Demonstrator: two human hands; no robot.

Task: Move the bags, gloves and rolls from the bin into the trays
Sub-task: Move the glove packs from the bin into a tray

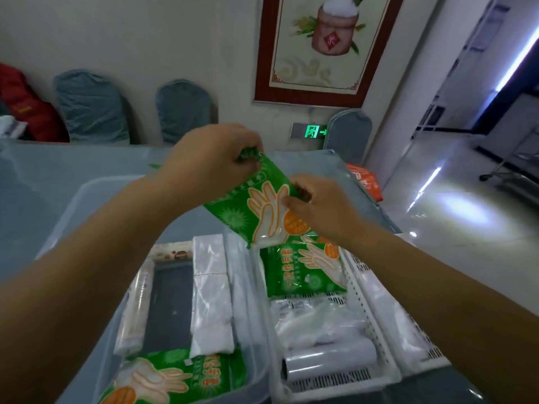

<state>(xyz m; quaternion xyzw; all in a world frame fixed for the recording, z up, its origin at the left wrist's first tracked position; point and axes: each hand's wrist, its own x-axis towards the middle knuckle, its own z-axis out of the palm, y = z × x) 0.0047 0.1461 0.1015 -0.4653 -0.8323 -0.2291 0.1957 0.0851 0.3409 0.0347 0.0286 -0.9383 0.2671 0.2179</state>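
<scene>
Above the far end of the white perforated plastic tray (pixel 376 301), a green printed plastic pack of gloves (pixel 256 205) hangs tilted, its long axis running from upper left down to lower right. The left hand (pixel 210 158) pinches its top corner; the right hand (pixel 318 205) pinches its right edge. Another green glove pack (pixel 303 269) lies flat in the tray below.

A green glove packet (pixel 256 211) printed with orange hands hangs tilted above the white slotted tray (pixel 361 290), where another packet (pixel 303 272), clear bags (pixel 318 322) and a roll (pixel 329 360) lie. The clear bin (pixel 250 301) holds white bags (pixel 211 287) and a third packet (pixel 172 377).
</scene>
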